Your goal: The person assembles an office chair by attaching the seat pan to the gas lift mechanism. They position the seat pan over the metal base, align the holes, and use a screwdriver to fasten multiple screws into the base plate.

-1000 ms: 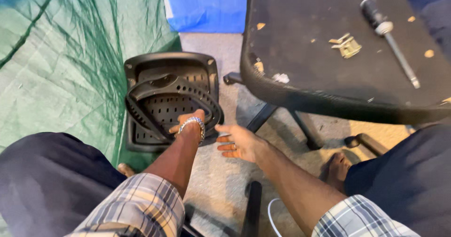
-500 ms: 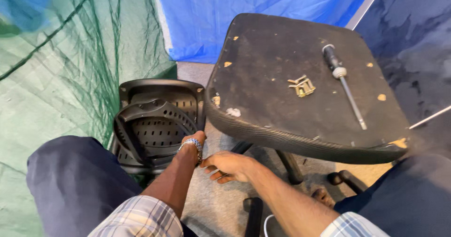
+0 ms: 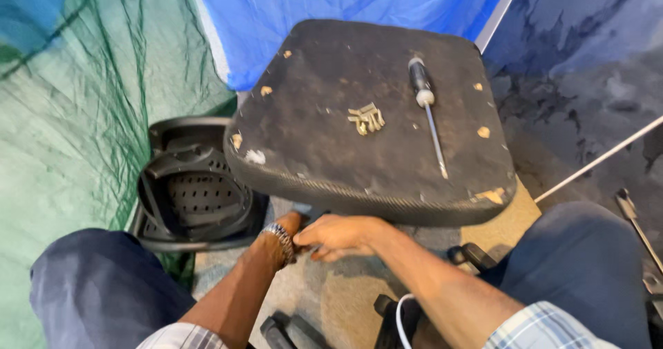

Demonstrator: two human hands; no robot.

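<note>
both hands meet under the black seat (image 3: 331, 107), left hand (image 3: 290, 226) hidden, right hand (image 3: 338, 237) loosely curled, grip unclear.

We see a black seat cushion (image 3: 331, 114) flecked tan, blue tarp (image 3: 331, 10) upper centre, green netting (image 3: 76, 114) at left, plaid cuffs (image 3: 545, 325) at the bottom.

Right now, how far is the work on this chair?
Done: the backrest lies detached on the floor; screws and a screwdriver rest on the seat. In hand: left hand and right hand reach under the seat's front edge. Left: the seat remains on its base.
</note>
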